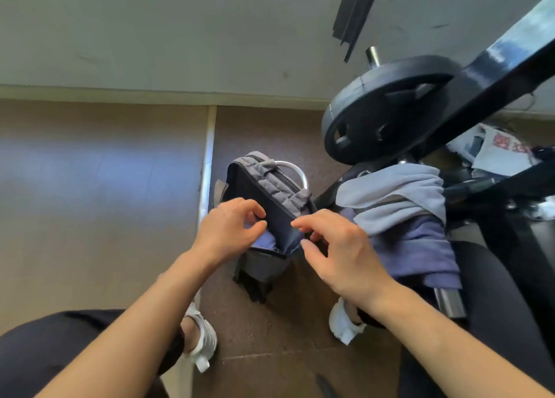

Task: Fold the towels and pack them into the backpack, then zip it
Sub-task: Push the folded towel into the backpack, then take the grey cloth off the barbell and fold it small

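grey backpack (279, 184) stands open, blue towel (265, 241) inside.

No text I can read anywhere. Red printed marks on white bag (504, 149), right edge of frame, too blurred to make out.

Black trousers (45, 352), bare forearms (135, 322) — white sandals (204, 340), seemingly.

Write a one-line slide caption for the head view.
Left hand and right hand at the open mouth of a grey-and-navy fabric backpack on the floor, grey and blue cloth towels draped alongside.
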### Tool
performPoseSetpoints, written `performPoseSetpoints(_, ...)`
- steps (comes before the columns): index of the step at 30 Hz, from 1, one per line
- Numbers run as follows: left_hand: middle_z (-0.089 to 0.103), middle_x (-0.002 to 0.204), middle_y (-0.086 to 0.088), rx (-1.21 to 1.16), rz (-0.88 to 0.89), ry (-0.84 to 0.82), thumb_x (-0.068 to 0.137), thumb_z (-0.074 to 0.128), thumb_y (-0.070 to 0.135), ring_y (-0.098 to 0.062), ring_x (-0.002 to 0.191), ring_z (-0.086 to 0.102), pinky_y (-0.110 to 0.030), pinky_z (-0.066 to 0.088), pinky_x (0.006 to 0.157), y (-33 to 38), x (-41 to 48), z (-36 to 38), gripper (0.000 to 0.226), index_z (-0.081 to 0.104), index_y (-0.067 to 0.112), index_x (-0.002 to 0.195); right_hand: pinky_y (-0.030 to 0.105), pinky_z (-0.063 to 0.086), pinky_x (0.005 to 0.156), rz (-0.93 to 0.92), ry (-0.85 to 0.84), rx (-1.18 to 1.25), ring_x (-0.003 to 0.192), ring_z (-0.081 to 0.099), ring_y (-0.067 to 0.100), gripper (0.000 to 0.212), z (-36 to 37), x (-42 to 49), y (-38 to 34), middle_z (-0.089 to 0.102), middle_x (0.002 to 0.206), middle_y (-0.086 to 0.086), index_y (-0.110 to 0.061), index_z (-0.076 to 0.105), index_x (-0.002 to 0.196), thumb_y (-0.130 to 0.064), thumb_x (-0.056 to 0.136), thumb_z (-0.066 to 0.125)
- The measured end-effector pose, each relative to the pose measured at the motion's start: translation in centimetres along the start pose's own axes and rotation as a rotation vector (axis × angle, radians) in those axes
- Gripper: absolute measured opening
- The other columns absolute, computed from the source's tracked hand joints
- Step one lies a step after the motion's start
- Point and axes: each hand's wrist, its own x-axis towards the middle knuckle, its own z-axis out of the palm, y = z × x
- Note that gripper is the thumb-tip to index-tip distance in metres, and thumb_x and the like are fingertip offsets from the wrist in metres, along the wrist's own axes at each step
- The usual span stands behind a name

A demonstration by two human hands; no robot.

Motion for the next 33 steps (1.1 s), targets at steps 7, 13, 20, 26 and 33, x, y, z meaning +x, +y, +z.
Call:
performPoseSetpoints(7, 0.068, 0.089, 0.019, -0.205, 0.226, -0.12, 0.088, 0.065, 0.047, -0.002, 0.079, 0.064, -0.032, 0.056, 0.071, 6.1, -3.4, 2.2, 0.023, 0.072, 0.036, 0.106, 0.045, 0.052, 0.092, 0.14, 0.593, -0.316, 0.11, 0.053, 0.031, 0.052, -7.2, -6.7, 3.1, 0.058, 0.122, 0.013, -0.007, 0.066, 0.126, 0.001, 0.076, 0.076)
performPoseSetpoints(13, 0.057, 0.119, 0.012, -0.387, 0.255, 0.055, 0.086, 0.075, 0.036, -0.007, 0.095, 0.061, -0.037, 0.058, 0.082, 12.1, -3.6, 4.7, 0.058, 0.051, 0.033, 0.139, 0.046, 0.059, 0.087, 0.552, 0.532, 0.229, 0.1, 0.064, 0.019, 0.054, -7.4, -7.5, 6.8, 0.058, 0.117, 0.0, -0.025, 0.058, 0.126, -0.014, 0.079, 0.081)
performPoseSetpoints(20, 0.059, 0.134, 0.001, -0.091, 0.337, 0.099, 0.089, 0.069, 0.03, -0.024, 0.119, 0.058, -0.038, 0.049, 0.093, 19.7, 0.5, 5.5, 0.052, 0.053, 0.029, 0.138, 0.034, 0.057, 0.086, 0.516, 0.548, 0.324, 0.098, 0.062, 0.014, 0.049, -7.3, -7.6, 7.3, 0.06, 0.112, 0.0, -0.025, 0.057, 0.123, -0.019, 0.08, 0.082)
performPoseSetpoints(26, 0.072, 0.095, 0.003, -0.277, 0.227, 0.204, 0.095, 0.061, 0.033, -0.018, 0.088, 0.067, -0.037, 0.053, 0.075, 21.3, 1.1, 3.8, 0.016, 0.066, 0.018, 0.101, 0.029, 0.053, 0.082, 0.523, 0.564, 0.33, 0.096, 0.061, 0.017, 0.048, -7.2, -7.5, 7.2, 0.06, 0.108, 0.0, -0.023, 0.052, 0.118, -0.02, 0.079, 0.081)
performPoseSetpoints(33, 0.064, 0.095, -0.005, -1.077, -0.064, 0.389, 0.103, 0.048, 0.024, -0.015, 0.085, 0.059, -0.035, 0.05, 0.076, 20.4, -0.2, -0.9, 0.016, 0.061, 0.014, 0.104, 0.039, 0.057, 0.088, 0.485, 0.555, 0.192, 0.1, 0.06, 0.017, 0.034, -7.2, -7.5, 6.8, 0.055, 0.113, -0.003, -0.025, 0.055, 0.111, -0.025, 0.084, 0.076)
